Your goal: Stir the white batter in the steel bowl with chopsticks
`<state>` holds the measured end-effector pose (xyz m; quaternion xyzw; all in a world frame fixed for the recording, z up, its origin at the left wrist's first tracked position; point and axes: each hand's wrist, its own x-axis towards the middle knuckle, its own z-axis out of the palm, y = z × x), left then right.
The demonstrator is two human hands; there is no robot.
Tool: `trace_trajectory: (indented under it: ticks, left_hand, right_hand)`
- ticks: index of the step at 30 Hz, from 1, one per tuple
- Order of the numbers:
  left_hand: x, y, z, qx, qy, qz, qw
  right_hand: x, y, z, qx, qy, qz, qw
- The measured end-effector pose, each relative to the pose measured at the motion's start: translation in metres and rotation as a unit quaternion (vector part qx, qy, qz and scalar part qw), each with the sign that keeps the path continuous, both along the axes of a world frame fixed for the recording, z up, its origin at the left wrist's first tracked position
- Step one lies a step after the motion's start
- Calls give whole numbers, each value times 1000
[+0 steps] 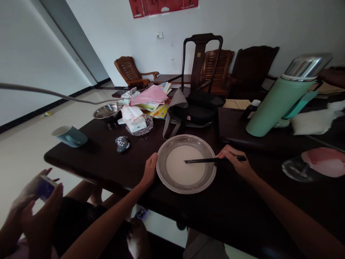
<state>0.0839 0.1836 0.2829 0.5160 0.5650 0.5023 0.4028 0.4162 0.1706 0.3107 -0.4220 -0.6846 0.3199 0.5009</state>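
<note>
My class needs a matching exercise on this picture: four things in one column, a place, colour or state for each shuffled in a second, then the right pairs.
Things
1. Left hand
2. Slim dark utensil
3. Tall flask
4. Mug

Places, colours or states
A. Pale green with a shiny silver top
B. Near the left end of the dark table
C. Against the left side of the metal bowl
D. Held in the right hand, its tip over the whitish liquid

Pairs: 1-C, 2-D, 3-A, 4-B
</note>
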Motion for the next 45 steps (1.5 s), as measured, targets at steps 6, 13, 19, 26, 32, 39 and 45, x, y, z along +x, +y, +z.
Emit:
trace_trajectory:
  ticks: [6,13,19,26,32,39,45]
  left_hand:
    - [-1,1,-2,2,1,2,1000]
    - [-1,0,-4,-2,4,0,1000]
    - [-1,1,-4,-2,0,3,1000]
    - [-2,1,-5,5,1,-1,1000]
    - [-3,1,-7,4,0,-8,1000]
    - [-2,1,-5,4,-1,-4,1000]
    - [-3,1,-7,4,4,-4,1000]
  right_hand:
    - [-1,0,-1,6,-29,23,999]
    - [0,1,-2,14,-17,29,999]
    - [3,2,-1,5,-9,-6,1000]
    - [3,1,-1,12,-17,25,999]
    - [5,2,-3,31,-2,19,999]
    - [5,2,-7,55,-7,-3,998]
    - [2,0,-5,73,-38,56,995]
